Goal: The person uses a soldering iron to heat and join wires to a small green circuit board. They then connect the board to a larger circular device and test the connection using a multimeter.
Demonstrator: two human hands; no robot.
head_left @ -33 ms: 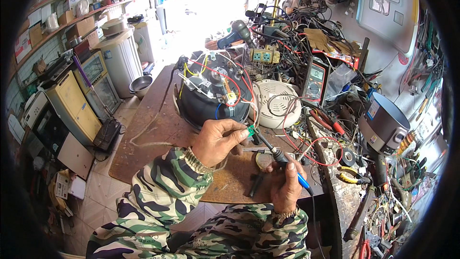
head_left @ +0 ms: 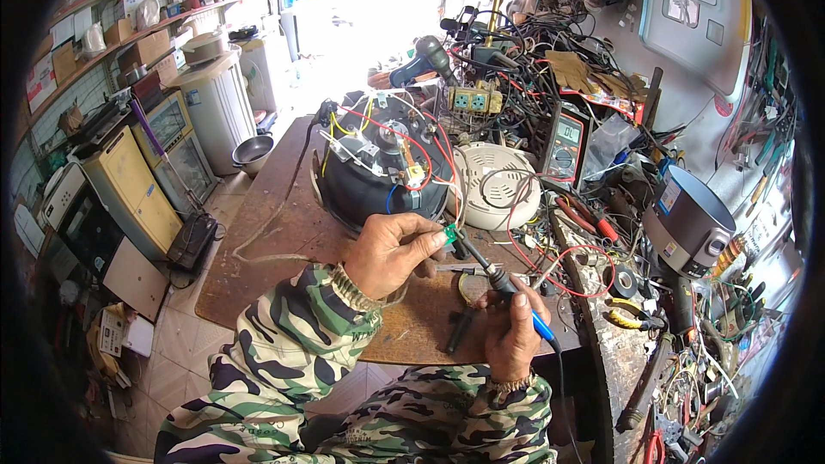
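Observation:
Between the thumb and fingers of my left hand is a small green circuit board, with thin wires running up from it. My right hand grips a soldering iron with a blue and black handle. Its tip points up and left to the board's edge; whether they touch is too small to tell. Just beyond my hands an upturned black cooker body lies with its underside exposed, strung with red, yellow, white and blue wires. To its right rests a cream vented round cover.
A multimeter stands behind the cover, its leads looping over the wooden table. At right are yellow-handled pliers, black tape and a grey pot-shaped housing. Tangled cables are piled at the back. Shelves and appliances line the left.

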